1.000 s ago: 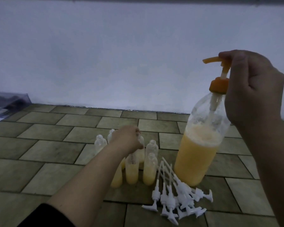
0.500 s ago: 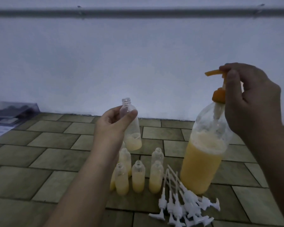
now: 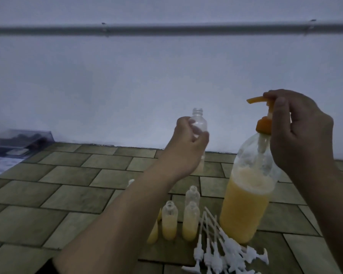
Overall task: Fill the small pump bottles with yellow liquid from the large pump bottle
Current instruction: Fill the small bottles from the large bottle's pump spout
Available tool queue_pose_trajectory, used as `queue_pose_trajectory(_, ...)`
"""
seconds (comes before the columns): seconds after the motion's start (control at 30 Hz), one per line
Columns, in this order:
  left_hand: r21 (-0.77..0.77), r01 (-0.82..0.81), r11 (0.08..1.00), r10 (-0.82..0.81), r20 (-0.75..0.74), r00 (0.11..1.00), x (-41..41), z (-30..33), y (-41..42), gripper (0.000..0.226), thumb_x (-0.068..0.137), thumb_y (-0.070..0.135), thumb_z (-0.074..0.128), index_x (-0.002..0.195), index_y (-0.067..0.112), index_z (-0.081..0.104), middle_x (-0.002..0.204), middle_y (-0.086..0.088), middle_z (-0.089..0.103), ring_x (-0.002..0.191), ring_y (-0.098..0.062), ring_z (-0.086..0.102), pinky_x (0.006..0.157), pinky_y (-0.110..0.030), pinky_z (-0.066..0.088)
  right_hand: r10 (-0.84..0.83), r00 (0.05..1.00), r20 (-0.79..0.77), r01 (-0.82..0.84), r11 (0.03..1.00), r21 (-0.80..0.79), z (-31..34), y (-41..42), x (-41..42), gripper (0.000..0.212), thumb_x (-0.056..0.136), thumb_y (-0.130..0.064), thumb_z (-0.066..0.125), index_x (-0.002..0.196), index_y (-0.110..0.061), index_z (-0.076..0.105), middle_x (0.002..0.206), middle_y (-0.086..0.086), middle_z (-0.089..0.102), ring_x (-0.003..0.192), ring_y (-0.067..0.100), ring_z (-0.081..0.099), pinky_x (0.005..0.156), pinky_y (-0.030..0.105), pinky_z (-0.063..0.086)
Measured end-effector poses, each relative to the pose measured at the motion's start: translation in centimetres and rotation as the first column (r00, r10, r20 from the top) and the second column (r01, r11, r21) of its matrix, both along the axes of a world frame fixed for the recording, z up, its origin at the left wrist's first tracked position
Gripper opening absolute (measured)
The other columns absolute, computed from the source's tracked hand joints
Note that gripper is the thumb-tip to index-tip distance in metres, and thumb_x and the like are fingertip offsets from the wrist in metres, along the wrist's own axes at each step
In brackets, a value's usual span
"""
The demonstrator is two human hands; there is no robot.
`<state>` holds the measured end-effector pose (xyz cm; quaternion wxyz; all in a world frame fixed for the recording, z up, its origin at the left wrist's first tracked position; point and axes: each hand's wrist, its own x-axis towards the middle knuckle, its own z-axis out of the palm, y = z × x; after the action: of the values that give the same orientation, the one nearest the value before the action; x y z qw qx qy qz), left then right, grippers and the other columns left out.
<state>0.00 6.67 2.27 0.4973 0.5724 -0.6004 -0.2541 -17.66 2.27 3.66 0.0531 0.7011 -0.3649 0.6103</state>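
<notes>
A large clear pump bottle (image 3: 244,206), roughly half full of yellow liquid, stands on the tiled floor at right. My right hand (image 3: 297,131) pinches its orange pump head (image 3: 257,100), whose spout points left. My left hand (image 3: 186,147) holds a small clear bottle (image 3: 198,123) upright in the air, its open neck below and left of the spout, a little yellow liquid at its base. Several small bottles (image 3: 190,222), most holding yellow liquid, stand on the floor under my left forearm. A pile of white pump tops (image 3: 226,254) lies in front of the large bottle.
The floor is brown rectangular tile (image 3: 67,194). A white wall with a horizontal pipe (image 3: 166,28) rises behind. A dark transparent box (image 3: 18,141) sits at far left by the wall.
My left hand picked a small bottle out of the group on the floor, lifted it and carried it right, closer to the spout. My right hand stays on the pump head.
</notes>
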Motion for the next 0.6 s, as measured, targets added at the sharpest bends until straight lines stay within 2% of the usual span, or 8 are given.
queue_pose_trajectory(0.07, -0.054, 0.005, 0.999, -0.003, 0.027, 1.000, -0.5, 0.6, -0.4, 0.042, 0.092, 0.029, 0.056, 0.128, 0.020, 0.038, 0.117, 0.006, 0.052, 0.085, -0.002, 0.053, 0.076, -0.026, 0.052, -0.011, 1.000, -0.013, 0.011, 1.000, -0.004, -0.1, -0.1, 0.1, 0.034, 0.101, -0.016, 0.033, 0.114, -0.004, 0.063, 0.101, -0.007, 0.052, 0.084, -0.009, 0.040, 0.082, 0.028, 0.040)
queue_pose_trajectory(0.2, -0.151, -0.026, 0.988, 0.037, 0.070, 0.997, -1.0, 1.2, -0.9, 0.049, 0.077, 0.031, 0.075, 0.120, 0.028, 0.052, 0.113, 0.010, 0.053, 0.086, -0.004, 0.054, 0.074, -0.019, 0.048, -0.030, 0.999, -0.022, 0.029, 0.999, -0.024, -0.2, -0.3, 0.1, 0.035, 0.101, -0.018, 0.033, 0.115, -0.005, 0.063, 0.107, 0.002, 0.061, 0.091, -0.003, 0.043, 0.085, 0.025, 0.039)
queue_pose_trajectory(0.27, -0.164, -0.033, 0.986, 0.042, 0.054, 0.998, -1.3, 1.3, -1.0, 0.055, 0.072, 0.028, 0.079, 0.120, 0.027, 0.052, 0.109, 0.010, 0.056, 0.087, -0.006, 0.056, 0.077, -0.020, 0.049, -0.026, 0.999, -0.018, 0.025, 0.999, -0.032, -0.3, -0.4, 0.2, 0.037, 0.101, -0.020, 0.032, 0.115, -0.006, 0.063, 0.106, 0.000, 0.060, 0.092, -0.004, 0.042, 0.091, 0.030, 0.041)
queue_pose_trajectory(0.4, -0.206, -0.046, 0.977, 0.057, 0.048, 0.997, -1.9, 1.7, -1.2, 0.052, 0.069, 0.028, 0.081, 0.113, 0.022, 0.054, 0.106, 0.010, 0.058, 0.089, -0.007, 0.056, 0.081, -0.021, 0.050, -0.022, 0.999, -0.024, 0.021, 0.999, -0.051, -0.2, -0.2, 0.4, 0.035, 0.100, -0.018, 0.033, 0.113, -0.004, 0.063, 0.099, -0.007, 0.053, 0.090, 0.005, 0.048, 0.099, 0.050, 0.043)
queue_pose_trajectory(0.5, -0.235, -0.051, 0.971, 0.067, 0.062, 0.996, -2.1, 1.8, -1.2, 0.047, 0.070, 0.029, 0.080, 0.110, 0.023, 0.056, 0.106, 0.011, 0.058, 0.086, -0.004, 0.054, 0.076, -0.015, 0.046, -0.024, 0.999, -0.029, 0.022, 0.998, -0.065, -0.2, -0.1, 0.4, 0.038, 0.099, -0.020, 0.032, 0.112, -0.003, 0.063, 0.091, -0.007, 0.052, 0.085, -0.006, 0.042, 0.099, 0.053, 0.043)
queue_pose_trajectory(0.6, -0.269, -0.033, 0.963, 0.051, 0.063, 0.997, -2.2, 1.9, -1.2, 0.046, 0.072, 0.029, 0.079, 0.112, 0.022, 0.059, 0.107, 0.011, 0.061, 0.087, -0.003, 0.056, 0.074, -0.010, 0.045, -0.028, 0.998, -0.048, 0.025, 0.997, -0.069, -0.2, -0.3, 0.4, 0.038, 0.099, -0.021, 0.032, 0.112, -0.004, 0.063, 0.093, -0.007, 0.053, 0.087, -0.009, 0.040, 0.098, 0.052, 0.044)
